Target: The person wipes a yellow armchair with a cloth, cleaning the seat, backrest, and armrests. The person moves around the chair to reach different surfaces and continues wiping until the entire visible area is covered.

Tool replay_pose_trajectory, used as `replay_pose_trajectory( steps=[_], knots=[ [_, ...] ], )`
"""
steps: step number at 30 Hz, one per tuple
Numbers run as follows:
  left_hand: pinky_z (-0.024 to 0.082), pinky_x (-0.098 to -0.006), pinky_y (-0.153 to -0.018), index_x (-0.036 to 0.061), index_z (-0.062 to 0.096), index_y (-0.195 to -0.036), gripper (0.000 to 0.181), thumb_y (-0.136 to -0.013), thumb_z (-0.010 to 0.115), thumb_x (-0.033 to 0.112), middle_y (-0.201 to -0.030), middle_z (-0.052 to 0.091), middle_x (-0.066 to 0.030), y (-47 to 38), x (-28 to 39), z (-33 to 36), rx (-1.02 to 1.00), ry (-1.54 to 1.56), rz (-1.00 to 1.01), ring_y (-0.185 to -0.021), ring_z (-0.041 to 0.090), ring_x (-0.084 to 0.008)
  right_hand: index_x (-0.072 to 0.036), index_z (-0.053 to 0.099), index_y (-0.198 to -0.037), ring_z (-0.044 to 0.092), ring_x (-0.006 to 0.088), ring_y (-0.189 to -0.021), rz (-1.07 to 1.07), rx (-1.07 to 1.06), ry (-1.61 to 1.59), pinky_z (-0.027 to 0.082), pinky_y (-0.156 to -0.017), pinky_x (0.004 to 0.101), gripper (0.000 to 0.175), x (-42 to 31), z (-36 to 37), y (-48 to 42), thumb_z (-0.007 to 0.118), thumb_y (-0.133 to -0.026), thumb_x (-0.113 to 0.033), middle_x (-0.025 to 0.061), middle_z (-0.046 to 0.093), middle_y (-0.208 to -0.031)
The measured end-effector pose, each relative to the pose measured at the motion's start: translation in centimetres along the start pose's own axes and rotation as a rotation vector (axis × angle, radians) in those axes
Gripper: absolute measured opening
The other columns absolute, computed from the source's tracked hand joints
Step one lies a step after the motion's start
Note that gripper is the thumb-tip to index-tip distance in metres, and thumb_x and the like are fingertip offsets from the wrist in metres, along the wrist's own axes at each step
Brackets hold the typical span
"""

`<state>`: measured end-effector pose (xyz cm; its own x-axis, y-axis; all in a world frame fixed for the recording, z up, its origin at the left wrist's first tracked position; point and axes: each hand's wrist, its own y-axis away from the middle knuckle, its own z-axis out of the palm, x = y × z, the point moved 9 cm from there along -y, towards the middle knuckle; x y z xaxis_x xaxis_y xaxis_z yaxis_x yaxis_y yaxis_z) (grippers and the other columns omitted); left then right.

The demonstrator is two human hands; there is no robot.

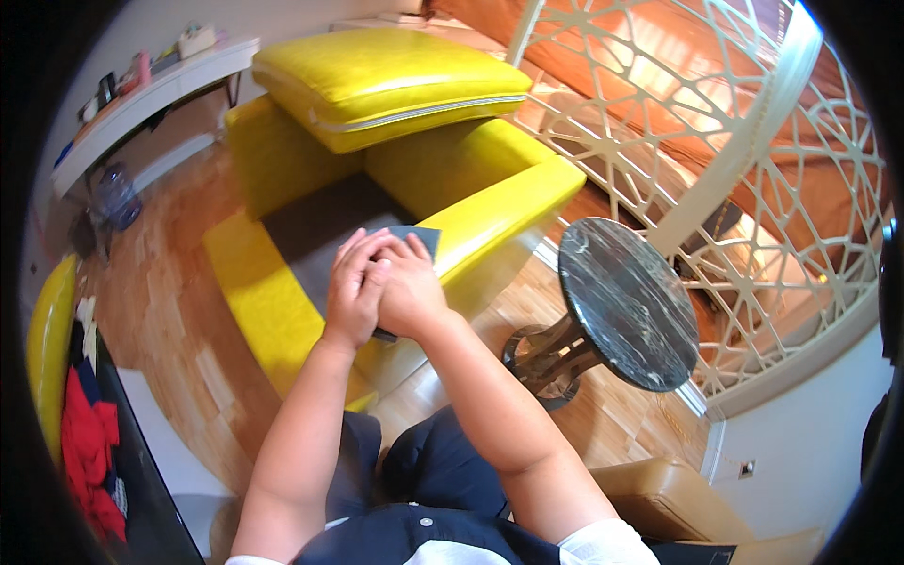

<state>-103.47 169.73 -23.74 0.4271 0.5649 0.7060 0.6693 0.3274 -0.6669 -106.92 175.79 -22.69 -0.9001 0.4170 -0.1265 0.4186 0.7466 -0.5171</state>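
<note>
In front of me, over the yellow armchair (508,183), my hands are pressed together on a folded dark grey cloth (428,240). My left hand (357,293) lies against my right hand (413,289), their fingers overlapping. A corner of the cloth shows past the fingertips, and a dark edge shows below the palms; the hands hide its middle. The chair's dark seat base (339,219) is exposed. Its thick yellow seat cushion (388,78), with a zip along one edge, rests tilted across the back and arm.
A round black marble side table (628,304) stands right of the chair. Behind it rises a white lattice partition (607,141). A white desk (162,85) bears small items at far left. Red clothing (85,445) lies at lower left; a tan leather seat (664,494) is at lower right.
</note>
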Motion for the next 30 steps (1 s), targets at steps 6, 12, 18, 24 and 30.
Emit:
replay_pose_trajectory(
  steps=[6, 12, 18, 24, 30],
  knots=[
    [0.017, -0.0464, -0.112, 0.0047, 0.053, -0.121, 0.037, -0.09, 0.039, 0.019, -0.135, 0.045, -0.0155, 5.5, 2.6, -1.2, 0.068, -0.085, 0.154, -0.129, 0.036, -0.0337, -0.013, 0.054, -0.126, 0.031, 0.0338, -0.132, -0.011, 0.079, 0.094, 0.018, -0.108, 0.0543, 0.046, -4.1, -0.2, 4.6, 0.053, -0.081, -0.025, 0.0115, 0.044, -0.137],
    [0.013, -0.0423, -0.114, 0.0087, 0.043, -0.133, 0.045, -0.089, 0.036, 0.021, -0.145, 0.032, -0.0128, 6.0, 2.0, 0.4, -0.022, -0.145, 0.106, -0.137, 0.022, -0.0324, -0.011, 0.046, -0.133, 0.028, 0.031, -0.135, -0.007, 0.11, 0.076, 0.013, -0.111, 0.0512, 0.055, -3.3, 0.5, 5.8, 0.055, -0.08, -0.023, 0.0115, 0.04, -0.139],
    [0.021, -0.0404, -0.11, 0.0041, 0.048, -0.127, 0.042, -0.091, 0.045, 0.026, -0.135, 0.045, -0.0125, 1.8, 0.1, -0.2, 0.098, 0.072, 0.007, -0.13, 0.033, -0.0312, -0.004, 0.061, -0.112, 0.042, 0.0297, -0.124, -0.035, 0.125, -0.062, 0.026, -0.106, 0.0483, 0.039, -1.5, -1.3, 1.6, 0.052, -0.077, -0.019, 0.014, 0.052, -0.125],
    [0.021, -0.04, -0.11, 0.0047, 0.051, -0.122, 0.038, -0.092, 0.04, 0.025, -0.134, 0.046, -0.0109, 3.7, -0.1, 0.2, 0.045, 0.035, -0.068, -0.129, 0.034, -0.0291, 0.0, 0.06, -0.111, 0.039, 0.0285, -0.127, 0.013, 0.231, -0.093, 0.023, -0.109, 0.0493, 0.036, -2.1, -1.0, 3.9, 0.048, -0.082, -0.018, 0.0126, 0.052, -0.126],
    [0.018, -0.043, -0.112, 0.0057, 0.049, -0.122, 0.036, -0.094, 0.035, 0.022, -0.137, 0.043, -0.0124, 7.6, 3.9, 1.9, 0.033, -0.136, 0.233, -0.132, 0.03, -0.0317, -0.006, 0.057, -0.118, 0.033, 0.0259, -0.133, -0.029, 0.32, -0.221, 0.017, -0.112, 0.0475, 0.039, -2.3, -1.0, 8.3, 0.047, -0.084, -0.024, 0.0105, 0.046, -0.136]
  ],
)
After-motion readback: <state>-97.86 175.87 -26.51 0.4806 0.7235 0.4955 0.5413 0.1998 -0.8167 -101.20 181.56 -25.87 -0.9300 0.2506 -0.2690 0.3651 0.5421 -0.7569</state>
